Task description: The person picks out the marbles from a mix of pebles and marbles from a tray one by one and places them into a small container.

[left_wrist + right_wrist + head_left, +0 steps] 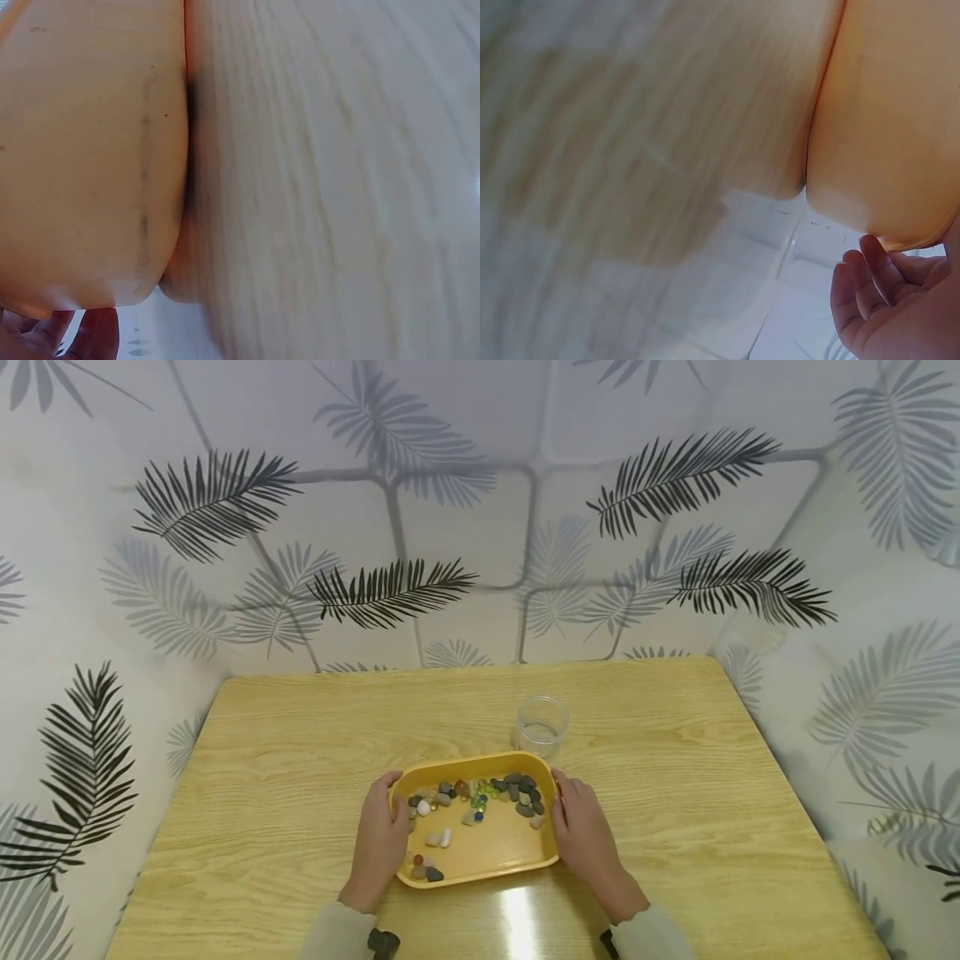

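Observation:
A shallow yellow plastic tray sits on the wooden table between both hands, slightly turned. My left hand grips its left end, thumb over the rim. At the opposite end my right hand holds the rim, its thumb on the near part of the edge. In the right wrist view, several curled fingers show below the tray's outer wall. Dark pebbles gather at the tray's right, green glass beads near the middle back, and lighter stones toward the left.
Just behind the tray's back right corner stands a clear glass cup. The wood-grain table backs onto a leaf-patterned curtain, which also hangs at both sides.

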Motion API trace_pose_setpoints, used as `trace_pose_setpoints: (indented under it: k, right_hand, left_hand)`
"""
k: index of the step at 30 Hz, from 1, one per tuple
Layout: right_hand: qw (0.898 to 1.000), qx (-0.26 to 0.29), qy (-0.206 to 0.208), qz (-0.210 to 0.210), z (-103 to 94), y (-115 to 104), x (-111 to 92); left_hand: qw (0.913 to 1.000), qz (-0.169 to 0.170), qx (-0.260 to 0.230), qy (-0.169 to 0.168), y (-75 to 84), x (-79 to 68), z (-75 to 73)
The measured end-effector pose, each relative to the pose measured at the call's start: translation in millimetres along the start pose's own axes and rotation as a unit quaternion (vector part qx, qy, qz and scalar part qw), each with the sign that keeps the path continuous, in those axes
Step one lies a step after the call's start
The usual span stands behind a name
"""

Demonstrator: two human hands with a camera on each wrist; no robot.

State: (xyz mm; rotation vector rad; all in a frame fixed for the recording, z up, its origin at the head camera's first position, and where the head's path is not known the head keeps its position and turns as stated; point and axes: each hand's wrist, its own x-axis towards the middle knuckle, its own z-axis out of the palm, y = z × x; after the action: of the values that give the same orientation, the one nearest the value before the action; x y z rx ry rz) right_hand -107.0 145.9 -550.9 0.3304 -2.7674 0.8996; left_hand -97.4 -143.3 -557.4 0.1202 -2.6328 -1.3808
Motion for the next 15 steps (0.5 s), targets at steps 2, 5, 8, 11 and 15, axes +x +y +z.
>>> trace_pose_setpoints:
  k: [2,5,8,11,15]
  right_hand:
    - [1.0,-0.001,0.0,-0.002,-0.8,0,0]
    - [1.0,0.001,0.002,-0.003,-1.2,1,1]
    - [1.0,0.001,0.007,-0.004,-1.7,2,2]
    - [1.0,-0.007,0.017,-0.012,-2.4,1,3]
    - [0.998,-0.024,0.047,-0.046,-3.3,0,7]
  left_hand:
    - [1.0,-0.001,0.01,-0.001,0.5,0.0,0.2]
    - [0.9995,0.007,0.031,0.001,1.9,0.9,-0.8]
    - [0.9983,0.019,0.056,0.003,4.6,3.6,-3.2]
    - [0.9955,0.038,0.087,0.003,7.0,8.1,-6.1]
    - [0.9834,0.094,0.154,0.019,10.0,17.2,-9.0]
